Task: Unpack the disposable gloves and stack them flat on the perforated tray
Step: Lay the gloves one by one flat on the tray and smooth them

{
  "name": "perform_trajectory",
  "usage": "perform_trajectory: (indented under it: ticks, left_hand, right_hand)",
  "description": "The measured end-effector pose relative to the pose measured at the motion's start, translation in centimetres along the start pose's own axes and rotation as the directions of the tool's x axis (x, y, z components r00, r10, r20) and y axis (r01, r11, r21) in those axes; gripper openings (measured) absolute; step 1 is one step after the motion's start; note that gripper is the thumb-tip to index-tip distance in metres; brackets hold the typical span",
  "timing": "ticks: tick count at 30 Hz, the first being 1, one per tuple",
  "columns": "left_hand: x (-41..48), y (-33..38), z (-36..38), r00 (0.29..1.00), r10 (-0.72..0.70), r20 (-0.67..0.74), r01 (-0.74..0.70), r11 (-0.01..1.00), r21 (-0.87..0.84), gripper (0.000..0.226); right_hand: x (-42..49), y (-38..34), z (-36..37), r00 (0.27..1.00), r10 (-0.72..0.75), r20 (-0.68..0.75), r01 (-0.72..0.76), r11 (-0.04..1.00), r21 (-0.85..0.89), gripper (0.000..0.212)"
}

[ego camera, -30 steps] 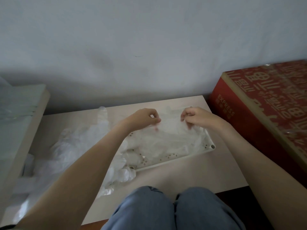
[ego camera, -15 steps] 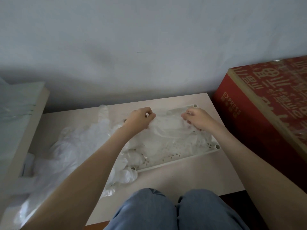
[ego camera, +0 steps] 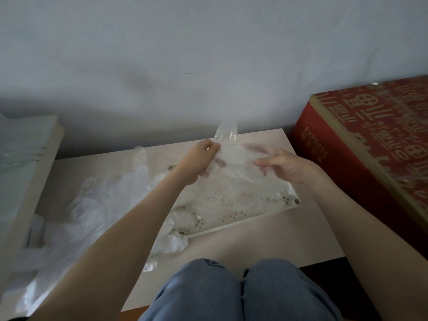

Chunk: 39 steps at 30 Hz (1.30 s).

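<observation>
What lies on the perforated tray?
Clear gloves lie across the perforated tray; its holes show through them. The held glove, left hand and right hand cover the far part.

Dim, flat indoor light falls on my table [ego camera: 254, 246]; the grey wall [ego camera: 208, 54] darkens to a soft shadow band along its foot. A faint sheen shows on the clear glove [ego camera: 234, 158] I hold and on the plastic wrap of the red box [ego camera: 370, 140]. The whole frame is slightly soft, and side lines lean with wide-angle distortion.
</observation>
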<state>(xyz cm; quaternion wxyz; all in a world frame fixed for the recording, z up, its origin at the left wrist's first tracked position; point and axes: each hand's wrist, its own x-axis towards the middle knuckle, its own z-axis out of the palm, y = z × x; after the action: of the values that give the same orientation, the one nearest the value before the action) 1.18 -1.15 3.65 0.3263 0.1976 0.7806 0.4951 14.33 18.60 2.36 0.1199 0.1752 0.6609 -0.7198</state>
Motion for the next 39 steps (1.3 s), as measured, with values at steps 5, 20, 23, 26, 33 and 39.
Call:
perform_trajectory:
  ticks: [5, 20, 23, 26, 33, 39]
  left_hand:
    - [0.1, -1.2, -0.4, 0.999, -0.04, -0.03, 0.045, 0.974, 0.222, 0.027]
    - [0.5, -4.8, 0.8, 0.953, 0.265, -0.149, -0.028, 0.565, 0.824, 0.03]
    - [0.6, -5.7, 1.5, 0.86, 0.461, -0.218, -0.076, 0.539, 0.839, 0.051]
    - [0.6, -6.1, 2.0, 0.77, 0.623, -0.139, -0.245, 0.489, 0.837, 0.051]
    - [1.0, -8.8, 2.8, 0.921, 0.27, 0.28, -0.343, 0.224, 0.912, 0.077]
    - [1.0, -9.6, 2.9, 0.94, 0.198, 0.277, -0.322, 0.255, 0.912, 0.08]
  right_hand:
    - [-0.6, -0.8, -0.2, 0.997, -0.063, -0.045, 0.068, 0.991, 0.112, 0.059]
    - [0.5, 2.4, 0.1, 0.95, 0.144, -0.277, -0.207, 0.955, -0.214, 0.044]
    - [0.8, 2.6, 0.2, 0.944, 0.141, -0.3, -0.224, 0.938, -0.265, 0.034]
    - [1.4, 2.7, 0.5, 0.93, 0.121, -0.347, -0.227, 0.931, -0.286, 0.022]
    - [2.1, 3.0, 0.4, 0.909, 0.027, -0.416, -0.189, 0.916, -0.355, 0.003]
    - [2.3, 2.8, -0.2, 0.836, -0.05, -0.547, -0.217, 0.885, -0.412, 0.006]
